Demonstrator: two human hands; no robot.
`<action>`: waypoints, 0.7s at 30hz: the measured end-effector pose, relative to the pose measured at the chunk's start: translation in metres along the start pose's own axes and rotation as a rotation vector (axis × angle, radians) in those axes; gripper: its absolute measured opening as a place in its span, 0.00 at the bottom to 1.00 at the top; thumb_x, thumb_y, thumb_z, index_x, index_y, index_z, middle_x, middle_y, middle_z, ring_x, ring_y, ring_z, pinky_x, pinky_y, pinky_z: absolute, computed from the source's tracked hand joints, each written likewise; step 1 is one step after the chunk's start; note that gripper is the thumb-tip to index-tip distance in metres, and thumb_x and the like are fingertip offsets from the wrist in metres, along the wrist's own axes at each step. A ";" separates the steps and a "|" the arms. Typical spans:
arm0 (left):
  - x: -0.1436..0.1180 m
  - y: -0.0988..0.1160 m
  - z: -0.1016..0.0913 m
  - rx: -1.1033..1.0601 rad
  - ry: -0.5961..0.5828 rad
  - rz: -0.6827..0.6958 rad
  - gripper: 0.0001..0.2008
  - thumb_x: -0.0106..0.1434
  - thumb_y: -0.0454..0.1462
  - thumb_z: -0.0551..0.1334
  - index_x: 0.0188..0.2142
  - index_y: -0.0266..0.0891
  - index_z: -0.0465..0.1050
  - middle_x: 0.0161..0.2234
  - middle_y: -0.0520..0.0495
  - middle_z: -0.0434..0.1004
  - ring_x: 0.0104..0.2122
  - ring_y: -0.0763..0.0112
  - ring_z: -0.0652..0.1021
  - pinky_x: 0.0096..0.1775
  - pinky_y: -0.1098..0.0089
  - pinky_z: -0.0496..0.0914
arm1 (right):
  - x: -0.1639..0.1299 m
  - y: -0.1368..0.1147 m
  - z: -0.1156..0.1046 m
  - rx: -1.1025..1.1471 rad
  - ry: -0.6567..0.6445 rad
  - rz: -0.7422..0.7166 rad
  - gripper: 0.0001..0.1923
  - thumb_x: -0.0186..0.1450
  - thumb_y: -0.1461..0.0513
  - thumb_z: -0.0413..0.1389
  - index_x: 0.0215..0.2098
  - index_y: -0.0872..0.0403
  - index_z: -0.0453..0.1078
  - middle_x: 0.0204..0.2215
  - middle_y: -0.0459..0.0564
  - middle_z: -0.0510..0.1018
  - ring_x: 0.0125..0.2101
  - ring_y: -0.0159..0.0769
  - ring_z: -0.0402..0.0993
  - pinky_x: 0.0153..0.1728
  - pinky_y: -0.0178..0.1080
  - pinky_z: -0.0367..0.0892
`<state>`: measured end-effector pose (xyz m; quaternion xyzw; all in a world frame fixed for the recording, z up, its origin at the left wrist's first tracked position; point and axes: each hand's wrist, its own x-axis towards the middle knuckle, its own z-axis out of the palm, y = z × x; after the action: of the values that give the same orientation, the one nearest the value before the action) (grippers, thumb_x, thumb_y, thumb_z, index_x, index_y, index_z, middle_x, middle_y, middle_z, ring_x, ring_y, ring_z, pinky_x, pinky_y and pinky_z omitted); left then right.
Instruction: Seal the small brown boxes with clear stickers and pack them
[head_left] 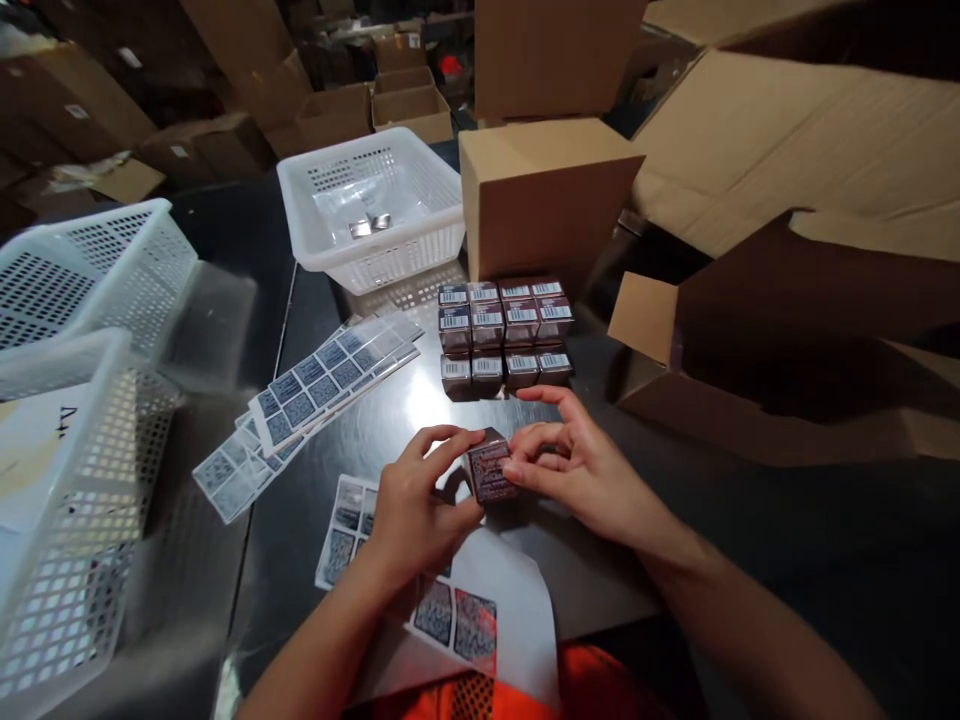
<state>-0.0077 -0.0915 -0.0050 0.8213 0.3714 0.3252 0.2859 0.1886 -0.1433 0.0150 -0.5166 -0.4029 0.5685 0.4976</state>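
Observation:
My left hand [412,505] and my right hand [574,465] together hold one small dark maroon box [489,470] just above the dark table, fingers pinching it from both sides. A label shows on the box's face. Under my left wrist lies a sheet of square code stickers [352,525], partly peeled, with white backing paper [517,600] curling beside it. Just beyond the held box stands a stack of matching small boxes [504,335] in rows, each with a white barcode label on top.
More sticker sheets [322,385] fan out to the left. A white mesh basket [375,205] holds a few small metal pieces; other white baskets [67,420] sit at far left. A closed cardboard box [544,190] stands behind the stack, an open carton [750,340] at right.

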 end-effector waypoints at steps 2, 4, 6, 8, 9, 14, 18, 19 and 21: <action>0.000 0.000 0.000 0.007 0.006 0.009 0.27 0.50 0.28 0.68 0.51 0.45 0.76 0.45 0.50 0.76 0.41 0.72 0.80 0.35 0.78 0.73 | 0.000 0.000 0.000 0.004 0.000 0.007 0.34 0.57 0.60 0.67 0.56 0.48 0.55 0.27 0.38 0.74 0.33 0.31 0.76 0.40 0.36 0.76; 0.000 0.000 0.000 0.013 0.008 0.022 0.28 0.50 0.27 0.67 0.51 0.44 0.76 0.45 0.50 0.76 0.41 0.72 0.80 0.35 0.78 0.74 | 0.000 0.000 0.001 0.008 0.001 0.014 0.34 0.57 0.60 0.67 0.55 0.48 0.55 0.27 0.38 0.74 0.33 0.30 0.76 0.39 0.35 0.76; -0.001 -0.001 0.000 0.023 0.003 0.021 0.28 0.50 0.27 0.67 0.51 0.45 0.76 0.45 0.50 0.76 0.42 0.71 0.80 0.34 0.78 0.73 | 0.000 -0.001 0.001 0.009 0.005 0.016 0.34 0.57 0.60 0.68 0.55 0.48 0.56 0.27 0.38 0.74 0.33 0.30 0.76 0.38 0.34 0.76; -0.001 -0.002 0.000 0.028 0.000 0.014 0.28 0.50 0.27 0.67 0.52 0.45 0.76 0.45 0.50 0.76 0.42 0.71 0.80 0.35 0.78 0.74 | 0.000 -0.001 0.001 0.005 0.007 0.012 0.33 0.57 0.60 0.67 0.55 0.48 0.56 0.27 0.38 0.74 0.33 0.29 0.76 0.38 0.33 0.76; -0.002 -0.002 0.000 0.030 0.000 0.012 0.28 0.50 0.28 0.67 0.52 0.46 0.76 0.46 0.50 0.76 0.42 0.71 0.80 0.35 0.77 0.74 | 0.000 -0.001 0.001 0.003 0.007 0.010 0.33 0.58 0.60 0.67 0.55 0.48 0.56 0.28 0.38 0.74 0.33 0.29 0.76 0.38 0.33 0.76; -0.001 0.000 0.000 0.037 0.007 0.021 0.27 0.50 0.28 0.67 0.51 0.45 0.76 0.45 0.50 0.76 0.40 0.72 0.80 0.38 0.76 0.74 | 0.000 -0.002 0.001 -0.011 0.011 0.012 0.32 0.58 0.60 0.67 0.55 0.48 0.56 0.28 0.38 0.74 0.32 0.29 0.76 0.38 0.34 0.76; -0.001 0.000 0.000 0.042 0.013 0.022 0.27 0.50 0.28 0.67 0.51 0.45 0.76 0.45 0.50 0.77 0.39 0.73 0.80 0.38 0.76 0.74 | -0.001 -0.001 0.001 -0.025 0.013 0.012 0.33 0.57 0.60 0.67 0.55 0.48 0.55 0.28 0.38 0.74 0.31 0.30 0.76 0.35 0.34 0.76; -0.001 0.000 0.000 0.041 0.010 0.021 0.28 0.50 0.28 0.67 0.51 0.45 0.76 0.46 0.50 0.76 0.39 0.73 0.80 0.38 0.76 0.74 | -0.001 -0.001 0.002 -0.027 0.016 0.011 0.33 0.57 0.60 0.67 0.55 0.48 0.55 0.28 0.38 0.74 0.30 0.30 0.76 0.35 0.34 0.76; -0.002 0.000 0.001 0.041 0.000 0.014 0.28 0.50 0.28 0.66 0.51 0.46 0.76 0.46 0.50 0.76 0.41 0.71 0.80 0.38 0.75 0.74 | -0.001 0.000 0.004 -0.042 0.035 0.000 0.32 0.58 0.61 0.66 0.55 0.48 0.55 0.27 0.38 0.74 0.30 0.31 0.76 0.35 0.35 0.76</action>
<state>-0.0082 -0.0930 -0.0063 0.8295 0.3725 0.3195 0.2667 0.1842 -0.1437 0.0154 -0.5369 -0.4058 0.5508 0.4936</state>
